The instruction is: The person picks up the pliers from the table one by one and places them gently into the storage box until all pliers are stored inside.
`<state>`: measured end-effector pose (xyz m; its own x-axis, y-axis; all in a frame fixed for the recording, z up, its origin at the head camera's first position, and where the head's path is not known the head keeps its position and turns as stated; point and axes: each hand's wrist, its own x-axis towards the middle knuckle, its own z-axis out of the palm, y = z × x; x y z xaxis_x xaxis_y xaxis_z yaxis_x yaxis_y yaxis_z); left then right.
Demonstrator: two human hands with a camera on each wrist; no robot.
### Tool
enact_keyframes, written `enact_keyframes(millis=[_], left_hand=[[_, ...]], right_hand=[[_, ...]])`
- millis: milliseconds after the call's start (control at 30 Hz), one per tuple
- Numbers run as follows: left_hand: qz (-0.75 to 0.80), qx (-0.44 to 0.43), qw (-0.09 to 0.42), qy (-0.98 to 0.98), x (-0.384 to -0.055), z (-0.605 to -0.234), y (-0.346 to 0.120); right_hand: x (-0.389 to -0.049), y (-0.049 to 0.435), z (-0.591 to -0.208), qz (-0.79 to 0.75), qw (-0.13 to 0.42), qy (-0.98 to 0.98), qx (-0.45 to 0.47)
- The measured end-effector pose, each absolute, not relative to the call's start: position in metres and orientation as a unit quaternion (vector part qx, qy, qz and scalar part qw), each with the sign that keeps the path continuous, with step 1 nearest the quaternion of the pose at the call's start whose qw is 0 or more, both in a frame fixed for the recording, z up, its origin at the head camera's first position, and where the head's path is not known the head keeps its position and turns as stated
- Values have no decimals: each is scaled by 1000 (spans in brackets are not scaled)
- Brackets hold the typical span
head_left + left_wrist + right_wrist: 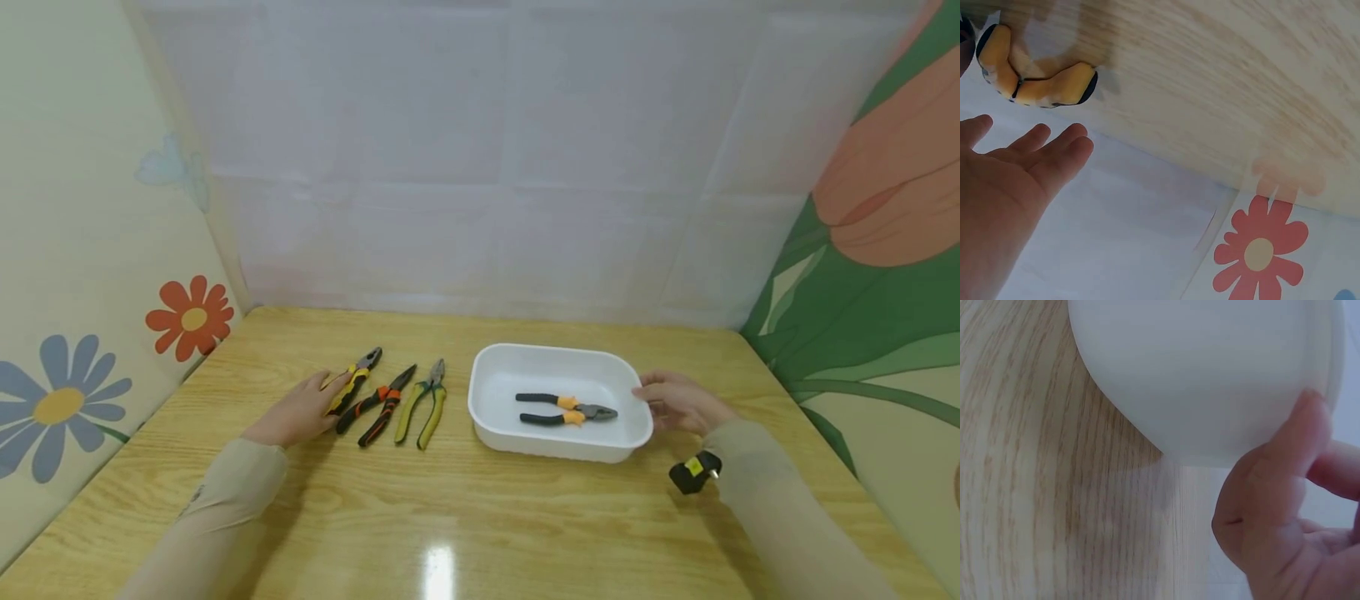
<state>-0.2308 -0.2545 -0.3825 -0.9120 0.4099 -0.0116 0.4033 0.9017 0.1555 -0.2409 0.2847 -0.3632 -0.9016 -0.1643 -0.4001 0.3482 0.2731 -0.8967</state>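
My left hand [300,410] is over the yellow-and-black pliers [361,379] at the left of the row. In the left wrist view its fingers [1063,156] are extended beside the yellow handles [1047,90], with a gap between them. My right hand [678,402] pinches the right end of a white plastic tray [498,385]; the right wrist view has the thumb [1294,434] against the tray wall [1197,381]. Inside the tray lie pliers with black-and-orange handles [572,403], jaws pointing right.
Right of the left hand, red-and-black long-nose pliers [391,402] and yellow-green pliers [438,393] lie with handles spread. The wooden table [360,517] meets a white sheet [480,208] behind and flower-patterned sheets at both sides. A small black device [687,475] is at the right wrist.
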Motion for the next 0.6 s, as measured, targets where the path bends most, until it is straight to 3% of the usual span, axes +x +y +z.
enact_keyframes(millis=[167,600], left_hand=[[99,194,56,974,-239,-392,-260],[118,235,42,964,-256,-414,-271]], right_hand=[[-241,284,-362,-600,212,769,64],[-239,282,-361,-593,208,776,63]])
